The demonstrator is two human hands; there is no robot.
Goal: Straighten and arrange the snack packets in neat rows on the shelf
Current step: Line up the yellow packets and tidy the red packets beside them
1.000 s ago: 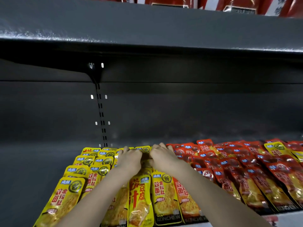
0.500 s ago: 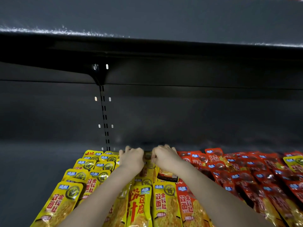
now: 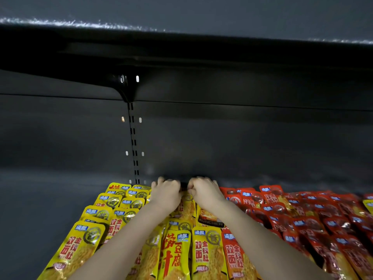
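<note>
Yellow packets (image 3: 80, 247) bear red characters and blue logos, red packets (image 3: 314, 219) show blue logos too, and the shelf (image 3: 40, 199) is dark grey

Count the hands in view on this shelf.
2. The left hand and the right hand are side by side at the back of the shelf, both curled at the top of a yellow packet between them. None seems hidden.

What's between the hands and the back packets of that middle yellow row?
Nothing visible. Both the left hand and right hand are on the yellow packets at the row's back end, fingers curled over them; the grip's underside is hidden.
</note>
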